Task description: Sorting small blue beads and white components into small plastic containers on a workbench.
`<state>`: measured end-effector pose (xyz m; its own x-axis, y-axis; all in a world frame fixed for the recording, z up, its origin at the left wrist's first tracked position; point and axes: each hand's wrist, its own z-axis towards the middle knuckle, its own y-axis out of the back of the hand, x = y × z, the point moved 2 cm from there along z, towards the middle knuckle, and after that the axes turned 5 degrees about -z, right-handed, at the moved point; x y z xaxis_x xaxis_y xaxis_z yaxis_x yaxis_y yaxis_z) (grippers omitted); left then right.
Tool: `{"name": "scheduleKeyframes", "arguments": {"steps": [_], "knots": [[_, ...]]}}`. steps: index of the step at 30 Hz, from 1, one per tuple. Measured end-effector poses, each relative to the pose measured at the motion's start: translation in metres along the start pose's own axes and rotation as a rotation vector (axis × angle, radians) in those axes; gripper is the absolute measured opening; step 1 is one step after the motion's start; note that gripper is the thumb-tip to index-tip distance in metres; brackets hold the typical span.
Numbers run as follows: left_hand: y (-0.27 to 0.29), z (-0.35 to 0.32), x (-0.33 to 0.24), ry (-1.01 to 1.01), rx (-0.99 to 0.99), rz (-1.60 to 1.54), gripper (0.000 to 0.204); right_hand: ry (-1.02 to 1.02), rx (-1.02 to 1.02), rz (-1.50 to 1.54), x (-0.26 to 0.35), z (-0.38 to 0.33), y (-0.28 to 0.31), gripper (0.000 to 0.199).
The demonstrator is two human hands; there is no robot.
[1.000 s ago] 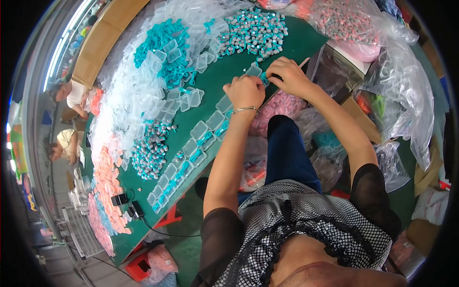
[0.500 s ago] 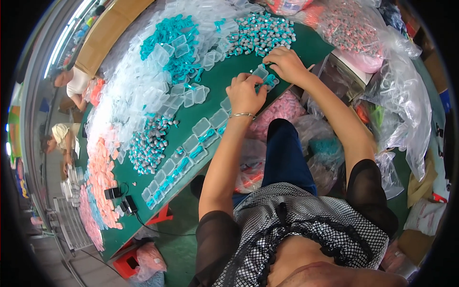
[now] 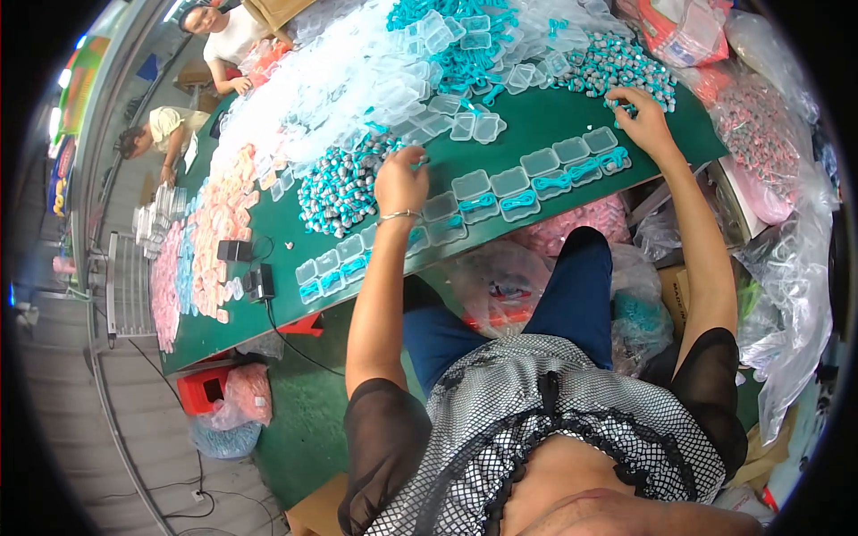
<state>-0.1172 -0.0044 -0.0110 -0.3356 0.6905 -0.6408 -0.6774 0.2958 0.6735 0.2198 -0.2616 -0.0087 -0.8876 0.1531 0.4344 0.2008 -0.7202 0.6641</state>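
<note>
A row of small clear plastic boxes (image 3: 509, 181), lids flipped up, runs along the near edge of the green table. Teal looped cords (image 3: 552, 183) lie in many of them. My left hand (image 3: 401, 185) is at the right side of a pile of small grey-and-teal pieces (image 3: 335, 188), fingers curled together; whatever is between them is hidden. Farther right, my right hand (image 3: 645, 123) reaches to the near edge of another pile of grey-and-teal pieces (image 3: 617, 67). Its fingers bend toward the thumb, with a bit of teal at the tips too small to name.
Clear empty boxes (image 3: 357, 98) heap up behind, beside a mound of teal cords (image 3: 460, 67). Peach pieces (image 3: 223, 205) and two black adapters (image 3: 259, 281) lie left. Plastic bags (image 3: 760, 134) crowd the right. Two people (image 3: 237, 40) sit across at the far left.
Both hands have left the right end of the box row. My left hand went left to one grey-and-teal pile, my right hand to the other. The view has shifted too.
</note>
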Motion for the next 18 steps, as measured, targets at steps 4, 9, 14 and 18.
{"name": "scheduleKeyframes", "arguments": {"steps": [4, 9, 14, 18], "knots": [[0.001, 0.015, 0.013, -0.111, 0.020, 0.247, 0.018, -0.106, 0.048, 0.249, 0.019, 0.001, -0.001, 0.018], [-0.008, 0.024, 0.025, -0.132, 0.072, 0.411, 0.015, -0.147, 0.081, 0.417, 0.041, -0.009, 0.005, 0.013], [-0.012, 0.017, 0.023, -0.117, 0.082, 0.164, 0.010, -0.216, 0.119, 0.602, 0.035, -0.026, 0.006, 0.011], [-0.011, 0.015, 0.019, -0.017, 0.086, 0.171, 0.012, -0.233, 0.069, 0.663, 0.050, -0.030, 0.009, 0.010]]}}
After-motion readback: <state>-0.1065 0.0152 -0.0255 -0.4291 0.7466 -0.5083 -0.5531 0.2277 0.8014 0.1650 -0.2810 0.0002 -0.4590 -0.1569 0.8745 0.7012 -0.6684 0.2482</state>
